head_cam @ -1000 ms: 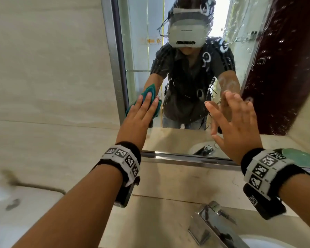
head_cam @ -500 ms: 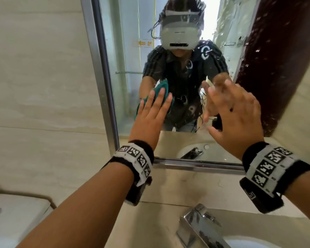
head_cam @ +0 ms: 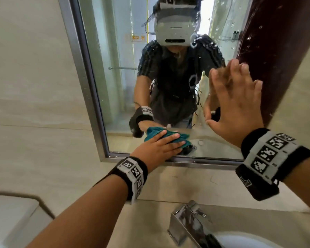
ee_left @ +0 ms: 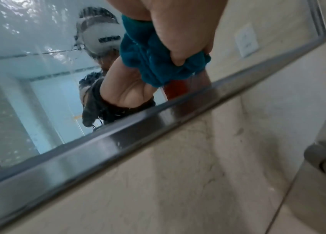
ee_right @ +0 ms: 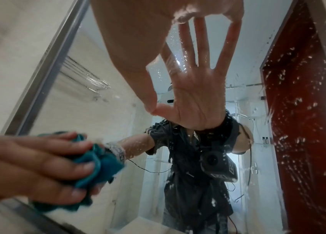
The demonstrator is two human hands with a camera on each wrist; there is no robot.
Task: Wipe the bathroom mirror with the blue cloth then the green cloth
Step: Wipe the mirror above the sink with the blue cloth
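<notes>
The blue cloth is bunched against the mirror just above its bottom frame. My left hand lies over it, fingers bent into the bunch, gripping it as it presses on the glass. In the left wrist view the blue cloth bulges out around my left hand. The right wrist view shows the blue cloth under my left hand. My right hand is flat on the glass at the right, fingers spread, holding nothing. Its palm meets its reflection. No green cloth is in view.
Water droplets cover the right part of the mirror. A chrome faucet and a white basin sit below on the beige counter. A white fixture stands at the lower left. Beige tiled wall flanks the mirror's metal frame.
My left hand has carried the blue cloth down the glass from mid-height to the bottom edge of the mirror. My right hand stays flat on the glass.
</notes>
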